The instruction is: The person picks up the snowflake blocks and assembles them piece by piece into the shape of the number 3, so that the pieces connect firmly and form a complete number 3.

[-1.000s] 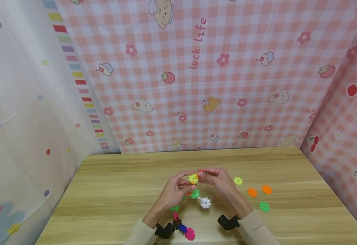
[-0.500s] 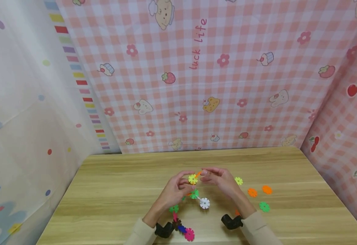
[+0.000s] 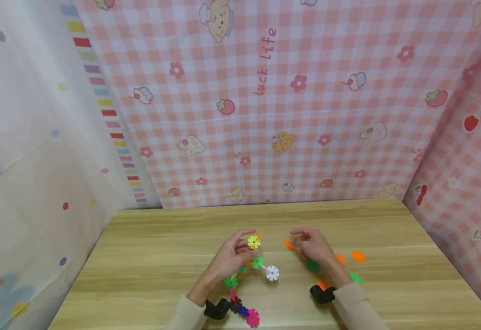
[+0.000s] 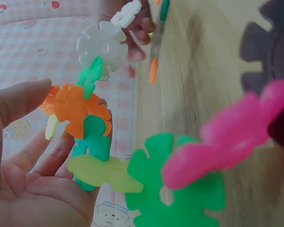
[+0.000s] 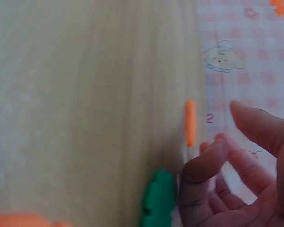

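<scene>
My left hand [image 3: 229, 256] holds up a chain of interlocked plastic snowflake discs. In the left wrist view its thumb and fingers pinch the chain at an orange disc [image 4: 75, 104]. A yellow disc [image 3: 254, 242] with an orange disc [image 3: 261, 234] edge-on stands at the top. A white disc [image 3: 272, 273] hangs at one end, a pink disc [image 3: 252, 318] at the other. My right hand [image 3: 316, 247] hovers over the table, fingers loosely bent and holding nothing. A loose orange disc [image 5: 190, 123] lies just beyond its fingertips, a green disc [image 5: 158, 198] beneath the hand.
Further right on the wooden table [image 3: 413, 284] lie another orange disc [image 3: 358, 255] and a green disc [image 3: 356, 278]. One more orange disc [image 3: 322, 285] shows beside the right wrist. A checked pink curtain [image 3: 207, 178] hangs behind the table's back edge.
My right hand has let go of the orange disc at the top of the chain and moved right, uncovering a loose orange disc and a green one. My left hand keeps its hold.
</scene>
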Tool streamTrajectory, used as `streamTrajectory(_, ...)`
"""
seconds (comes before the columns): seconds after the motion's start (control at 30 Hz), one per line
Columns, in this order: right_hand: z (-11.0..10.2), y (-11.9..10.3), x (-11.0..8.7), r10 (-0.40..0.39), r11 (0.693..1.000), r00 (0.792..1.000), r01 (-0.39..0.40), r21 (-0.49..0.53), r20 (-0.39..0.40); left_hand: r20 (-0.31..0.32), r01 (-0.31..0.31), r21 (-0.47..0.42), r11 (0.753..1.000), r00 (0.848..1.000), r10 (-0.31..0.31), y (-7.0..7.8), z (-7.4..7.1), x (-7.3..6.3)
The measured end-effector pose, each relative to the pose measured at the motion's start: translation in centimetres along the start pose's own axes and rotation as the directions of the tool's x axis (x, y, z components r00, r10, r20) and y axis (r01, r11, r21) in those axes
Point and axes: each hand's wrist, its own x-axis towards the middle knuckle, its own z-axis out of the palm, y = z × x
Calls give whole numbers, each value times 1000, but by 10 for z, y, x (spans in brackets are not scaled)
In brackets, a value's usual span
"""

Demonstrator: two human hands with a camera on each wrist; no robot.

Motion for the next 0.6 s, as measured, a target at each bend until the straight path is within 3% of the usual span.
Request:
streamTrajectory(0.23,3,4,0,50,997,999,-49,-67,10,44,8,2,1000,999,-8,3,-2,0)
streamTrajectory(0.6,8,3,0,43,993,999,-41,-107,16,69,13,-1,1000,998,-13,6,-1,2)
